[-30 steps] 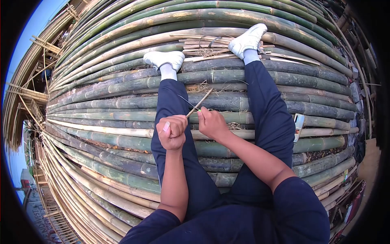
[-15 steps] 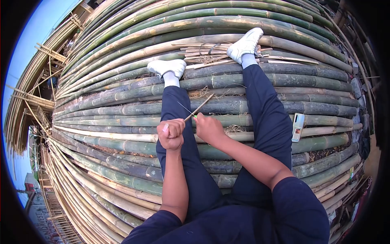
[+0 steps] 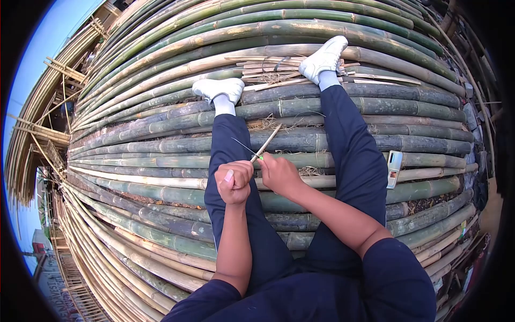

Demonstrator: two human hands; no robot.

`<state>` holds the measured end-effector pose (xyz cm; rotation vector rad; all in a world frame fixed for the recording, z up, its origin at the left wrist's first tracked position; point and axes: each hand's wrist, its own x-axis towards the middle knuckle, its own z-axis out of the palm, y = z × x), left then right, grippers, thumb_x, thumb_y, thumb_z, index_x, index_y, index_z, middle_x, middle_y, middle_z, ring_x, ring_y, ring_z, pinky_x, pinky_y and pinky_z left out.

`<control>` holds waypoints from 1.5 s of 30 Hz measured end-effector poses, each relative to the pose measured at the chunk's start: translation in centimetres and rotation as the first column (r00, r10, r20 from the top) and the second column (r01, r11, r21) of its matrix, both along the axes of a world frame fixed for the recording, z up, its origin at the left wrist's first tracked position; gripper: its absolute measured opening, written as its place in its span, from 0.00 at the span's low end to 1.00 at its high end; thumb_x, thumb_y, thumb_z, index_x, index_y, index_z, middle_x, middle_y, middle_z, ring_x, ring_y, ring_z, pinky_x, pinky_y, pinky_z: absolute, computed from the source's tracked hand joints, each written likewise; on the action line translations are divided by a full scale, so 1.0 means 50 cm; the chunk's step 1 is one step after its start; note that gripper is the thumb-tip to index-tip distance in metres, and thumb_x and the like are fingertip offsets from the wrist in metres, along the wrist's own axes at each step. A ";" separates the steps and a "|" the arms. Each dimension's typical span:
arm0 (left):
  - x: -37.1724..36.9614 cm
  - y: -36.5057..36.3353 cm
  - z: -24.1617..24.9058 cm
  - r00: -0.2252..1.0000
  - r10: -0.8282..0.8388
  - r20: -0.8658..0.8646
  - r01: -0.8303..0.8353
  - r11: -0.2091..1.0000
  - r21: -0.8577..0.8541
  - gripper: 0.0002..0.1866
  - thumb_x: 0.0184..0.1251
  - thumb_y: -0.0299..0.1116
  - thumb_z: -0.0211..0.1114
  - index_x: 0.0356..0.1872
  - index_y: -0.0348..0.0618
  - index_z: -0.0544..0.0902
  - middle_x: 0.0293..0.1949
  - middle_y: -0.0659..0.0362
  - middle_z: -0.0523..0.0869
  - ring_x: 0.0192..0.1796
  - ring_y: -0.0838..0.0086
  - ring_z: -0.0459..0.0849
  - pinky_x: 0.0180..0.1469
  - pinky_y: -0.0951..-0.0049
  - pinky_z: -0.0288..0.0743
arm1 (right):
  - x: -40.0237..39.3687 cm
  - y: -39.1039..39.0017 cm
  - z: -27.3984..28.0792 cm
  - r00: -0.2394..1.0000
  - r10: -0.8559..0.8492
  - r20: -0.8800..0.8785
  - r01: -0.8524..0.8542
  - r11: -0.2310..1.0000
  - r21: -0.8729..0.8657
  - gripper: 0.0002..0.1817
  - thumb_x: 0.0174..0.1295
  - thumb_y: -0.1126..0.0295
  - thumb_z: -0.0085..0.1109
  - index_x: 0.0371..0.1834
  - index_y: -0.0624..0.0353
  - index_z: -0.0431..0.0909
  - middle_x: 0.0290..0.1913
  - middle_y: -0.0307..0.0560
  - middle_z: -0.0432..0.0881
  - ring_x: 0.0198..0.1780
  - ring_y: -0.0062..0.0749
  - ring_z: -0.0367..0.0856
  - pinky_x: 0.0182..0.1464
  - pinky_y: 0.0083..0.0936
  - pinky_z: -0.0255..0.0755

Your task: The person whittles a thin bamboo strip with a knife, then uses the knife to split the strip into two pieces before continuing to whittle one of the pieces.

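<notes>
Between the outstretched legs, my left hand (image 3: 234,181) is closed in a fist round the lower end of a thin bamboo strip (image 3: 266,141), which points up and to the right. My right hand (image 3: 278,173) is closed on a knife with a thin blade (image 3: 244,145) and a bit of green handle showing by the thumb. The blade points up and left, crossing the strip just above the fists. Most of the handle is hidden in the fingers.
Long bamboo poles (image 3: 300,142) lie side by side under the legs. Split bamboo pieces (image 3: 268,68) are bundled between the white shoes (image 3: 219,88). A phone (image 3: 394,169) rests beside the right thigh. Bamboo racks (image 3: 59,102) stand at the far left.
My left hand has moved slightly right and down, nearer my right hand. My right hand has shifted a little right and down, and the blade now lies further left across the strip.
</notes>
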<state>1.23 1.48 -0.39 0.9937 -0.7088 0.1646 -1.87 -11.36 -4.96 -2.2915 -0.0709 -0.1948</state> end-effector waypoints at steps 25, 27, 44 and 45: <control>0.019 0.012 0.003 1.000 0.003 0.022 -0.002 0.999 -0.036 0.25 0.68 0.35 0.45 0.09 0.51 0.50 0.07 0.65 0.52 0.09 0.76 0.47 0.19 0.71 0.47 | 0.080 -0.060 -0.185 0.982 -0.089 -0.165 0.078 0.994 -0.075 0.13 0.74 0.66 0.48 0.37 0.66 0.72 0.26 0.68 0.82 0.30 0.67 0.83 0.35 0.56 0.76; 0.015 0.004 0.004 1.000 0.002 0.029 -0.001 1.000 -0.027 0.25 0.68 0.35 0.45 0.09 0.51 0.50 0.07 0.65 0.53 0.09 0.76 0.47 0.19 0.71 0.47 | 0.091 -0.073 -0.197 0.973 -0.127 -0.192 0.114 0.991 -0.073 0.13 0.74 0.66 0.48 0.37 0.66 0.73 0.27 0.66 0.83 0.32 0.66 0.84 0.37 0.56 0.78; 0.012 0.002 0.000 0.999 0.030 0.019 -0.030 0.999 -0.037 0.25 0.67 0.35 0.45 0.09 0.51 0.50 0.07 0.65 0.53 0.09 0.76 0.48 0.19 0.70 0.48 | 0.041 0.001 -0.072 0.999 0.032 0.003 -0.032 0.992 0.121 0.15 0.74 0.63 0.48 0.34 0.64 0.72 0.23 0.68 0.80 0.29 0.69 0.81 0.34 0.57 0.76; 0.010 0.001 -0.001 1.000 0.026 0.013 -0.026 0.999 -0.041 0.24 0.67 0.34 0.45 0.09 0.51 0.50 0.07 0.65 0.53 0.09 0.76 0.48 0.19 0.70 0.48 | 0.035 0.001 -0.071 0.999 0.032 0.026 -0.035 0.990 0.139 0.15 0.74 0.62 0.47 0.34 0.63 0.72 0.22 0.68 0.79 0.29 0.69 0.81 0.34 0.57 0.75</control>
